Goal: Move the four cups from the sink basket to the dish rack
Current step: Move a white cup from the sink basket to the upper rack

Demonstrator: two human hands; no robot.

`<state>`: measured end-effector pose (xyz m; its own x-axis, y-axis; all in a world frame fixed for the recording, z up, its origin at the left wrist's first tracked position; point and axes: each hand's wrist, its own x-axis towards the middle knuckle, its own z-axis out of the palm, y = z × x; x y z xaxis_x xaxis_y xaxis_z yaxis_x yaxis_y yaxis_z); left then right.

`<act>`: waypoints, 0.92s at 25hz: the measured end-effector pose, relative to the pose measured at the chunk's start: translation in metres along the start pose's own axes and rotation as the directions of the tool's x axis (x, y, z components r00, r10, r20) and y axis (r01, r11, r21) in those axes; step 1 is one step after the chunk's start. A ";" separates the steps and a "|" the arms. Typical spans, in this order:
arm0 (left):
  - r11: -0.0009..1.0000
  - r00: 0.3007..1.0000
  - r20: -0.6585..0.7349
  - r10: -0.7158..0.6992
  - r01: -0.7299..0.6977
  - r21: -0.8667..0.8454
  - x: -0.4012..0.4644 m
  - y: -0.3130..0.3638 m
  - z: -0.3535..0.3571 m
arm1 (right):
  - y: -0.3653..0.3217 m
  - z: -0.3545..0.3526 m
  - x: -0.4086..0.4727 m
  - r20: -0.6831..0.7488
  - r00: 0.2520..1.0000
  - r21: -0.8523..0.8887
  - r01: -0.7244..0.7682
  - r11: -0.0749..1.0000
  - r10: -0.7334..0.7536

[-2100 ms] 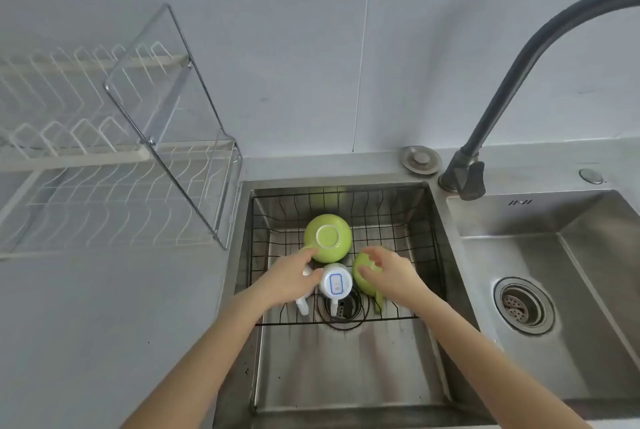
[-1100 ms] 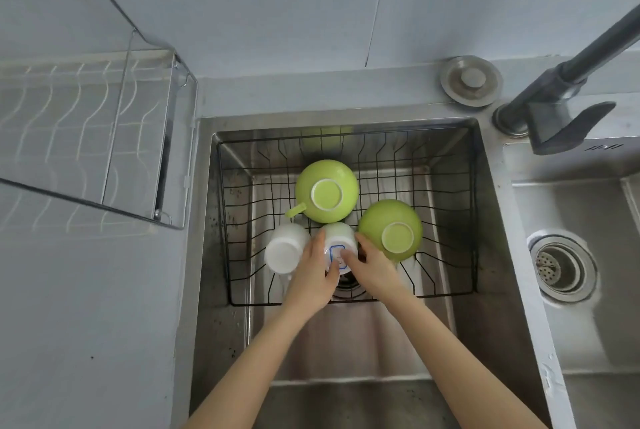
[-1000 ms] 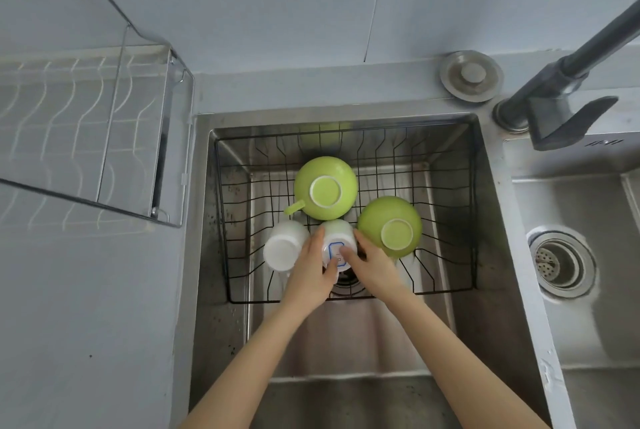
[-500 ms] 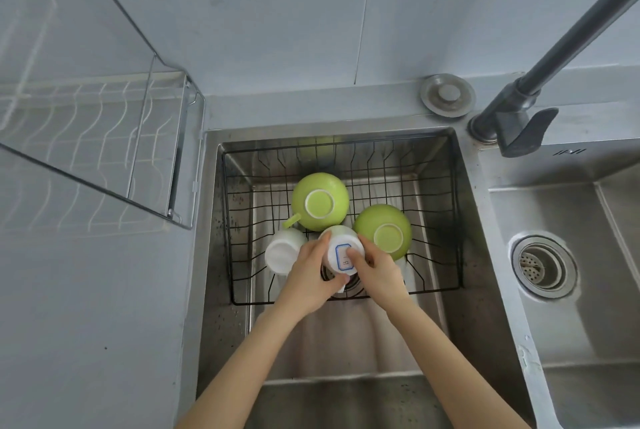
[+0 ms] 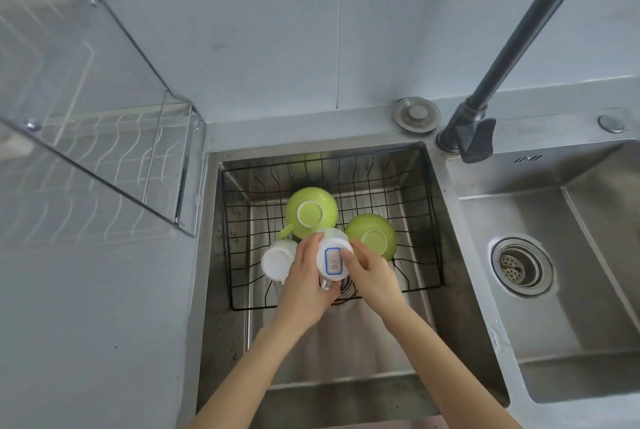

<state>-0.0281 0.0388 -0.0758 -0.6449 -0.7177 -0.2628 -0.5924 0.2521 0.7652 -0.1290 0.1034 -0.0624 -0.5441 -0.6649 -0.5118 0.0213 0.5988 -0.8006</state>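
A black wire sink basket (image 5: 429, 220) sits in the left sink bowl. In it stand two upside-down green cups, one at the back (image 5: 311, 211) and one to the right (image 5: 371, 236), and an upside-down plain white cup (image 5: 277, 259) on the left. Between them is a second white cup (image 5: 333, 257) with a blue-framed label on its base. My left hand (image 5: 306, 279) and my right hand (image 5: 370, 272) both grip this labelled cup from either side and hold it a little above the basket floor. The white wire dish rack (image 5: 104, 165) stands on the counter to the left.
A clear plastic panel (image 5: 104, 99) with a metal frame fronts the dish rack beside the sink's left edge. A dark faucet (image 5: 474, 130) rises at the back right. The right sink bowl has a drain strainer (image 5: 519, 264). A round metal cap (image 5: 415, 114) lies behind the sink.
Both hands closed on the labelled white cup and raised it slightly. One green cup, earlier tipped under my right hand, now stands upside down. The camera came closer to the sink.
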 end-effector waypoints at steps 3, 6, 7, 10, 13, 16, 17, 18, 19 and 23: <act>0.998 1.000 -0.021 0.000 -0.001 -0.067 -0.002 0.005 -0.005 | -0.001 -0.011 -0.005 0.007 0.999 0.033 0.038 0.999 -0.038; 0.997 1.000 -0.019 -0.010 0.008 -0.073 -0.006 0.011 -0.008 | 0.006 -0.019 -0.008 0.007 0.994 -0.009 0.110 0.994 -0.110; 0.998 1.000 -0.021 -0.011 0.010 -0.062 -0.007 0.013 -0.008 | 0.009 -0.021 -0.010 0.017 0.990 -0.055 0.140 0.989 -0.139; 0.999 0.999 -0.035 -0.018 0.016 -0.044 -0.013 0.017 -0.009 | 0.013 -0.025 -0.018 0.055 0.966 -0.140 0.258 0.956 -0.252; 0.998 0.999 -0.047 -0.017 0.015 -0.057 -0.024 0.024 -0.013 | 0.010 -0.026 -0.027 0.082 0.936 -0.151 0.352 0.924 -0.343; 0.998 0.996 -0.089 -0.006 0.000 -0.067 -0.038 0.031 -0.022 | 0.007 -0.024 -0.035 0.090 0.910 -0.180 0.414 0.892 -0.404; 0.998 0.995 -0.105 -0.001 -0.006 -0.064 -0.043 0.033 -0.026 | 0.006 -0.022 -0.038 0.087 0.901 -0.193 0.434 0.880 -0.425; 0.998 0.992 -0.123 0.009 -0.017 -0.064 -0.049 0.034 -0.030 | 0.005 -0.020 -0.041 0.085 0.888 -0.202 0.460 0.865 -0.453; 0.998 0.990 -0.139 0.024 -0.032 -0.061 -0.053 0.035 -0.035 | 0.003 -0.017 -0.045 0.085 0.876 -0.207 0.482 0.851 -0.475; 0.996 0.979 -0.193 0.073 -0.083 -0.044 -0.076 0.035 -0.055 | -0.010 -0.005 -0.062 0.098 0.836 -0.223 0.547 0.807 -0.540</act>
<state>0.0269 0.0660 0.0034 -0.5815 -0.8088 -0.0880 -0.5149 0.2821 0.8095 -0.0992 0.1409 -0.0208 -0.3839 -0.9230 -0.0267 -0.4673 0.2191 -0.8565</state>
